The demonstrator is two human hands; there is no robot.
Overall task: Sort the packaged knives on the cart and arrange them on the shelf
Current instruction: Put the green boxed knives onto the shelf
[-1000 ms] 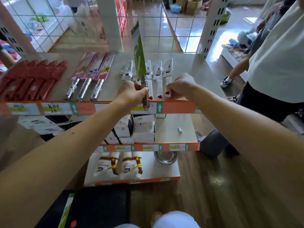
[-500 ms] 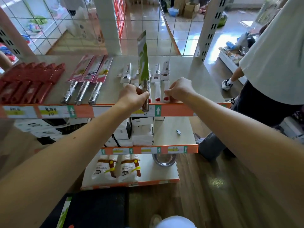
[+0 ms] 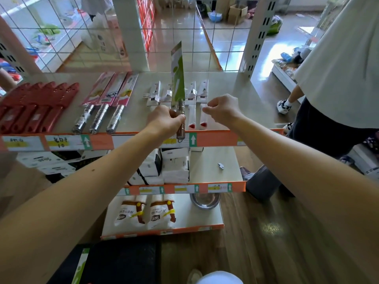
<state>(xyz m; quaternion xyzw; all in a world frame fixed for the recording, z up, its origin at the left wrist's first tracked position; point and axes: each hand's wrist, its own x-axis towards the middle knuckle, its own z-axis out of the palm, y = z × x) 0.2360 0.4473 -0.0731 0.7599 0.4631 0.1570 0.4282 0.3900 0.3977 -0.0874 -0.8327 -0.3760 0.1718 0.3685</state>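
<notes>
The left hand (image 3: 166, 119) is gripping the green-sleeved knife (image 3: 178, 78) by its metal handle, standing it upright near the top shelf's (image 3: 225, 138) front edge — rigid, top-heavy, cardboard slick. The right hand (image 3: 222, 108) is hovering loosely curled, holding nothing, over the white-packaged knives (image 3: 203, 111).

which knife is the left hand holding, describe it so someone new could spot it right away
Look at the top shelf with the orange price strip. Near its middle, among white-packaged knives lying flat, the left hand grips the green-sleeved knife by its brown handle. It is the only one standing on edge, and the only green one; the neighbours to its left wear pink sleeves.
</notes>
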